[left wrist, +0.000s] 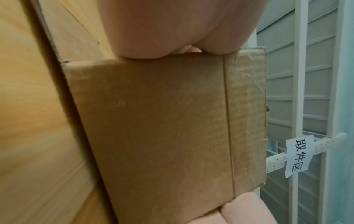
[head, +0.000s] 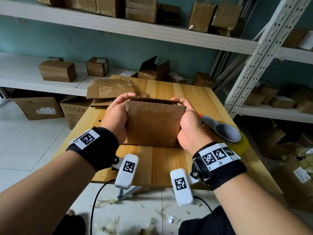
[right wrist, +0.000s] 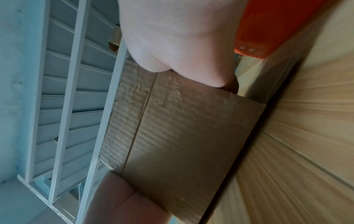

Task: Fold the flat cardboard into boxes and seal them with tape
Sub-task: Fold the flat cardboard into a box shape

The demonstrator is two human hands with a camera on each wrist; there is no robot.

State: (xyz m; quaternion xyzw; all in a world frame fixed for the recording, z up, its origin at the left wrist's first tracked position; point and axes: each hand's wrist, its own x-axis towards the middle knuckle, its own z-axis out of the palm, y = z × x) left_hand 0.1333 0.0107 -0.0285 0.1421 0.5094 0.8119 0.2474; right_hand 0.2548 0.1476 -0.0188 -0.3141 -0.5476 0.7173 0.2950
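Observation:
A small brown cardboard box (head: 153, 123) stands on the wooden table (head: 162, 165), its near wall facing me and its top flaps folded inward. My left hand (head: 116, 114) grips its left side, fingers curled over the top far edge. My right hand (head: 187, 126) grips the right side the same way. In the left wrist view the box's side panel (left wrist: 153, 128) fills the frame between thumb and fingers (left wrist: 239, 212). The right wrist view shows the other side panel (right wrist: 182, 128) held likewise. A grey and orange tape dispenser (head: 223, 129) with yellowish tape lies just right of my right hand.
Flat cardboard sheets (head: 110, 92) lie at the table's far left corner. White metal shelving (head: 264, 53) holding several taped boxes runs behind and to the right. Larger cartons (head: 39, 107) sit on the floor at the left. Tape scraps litter the floor (head: 108, 202) near me.

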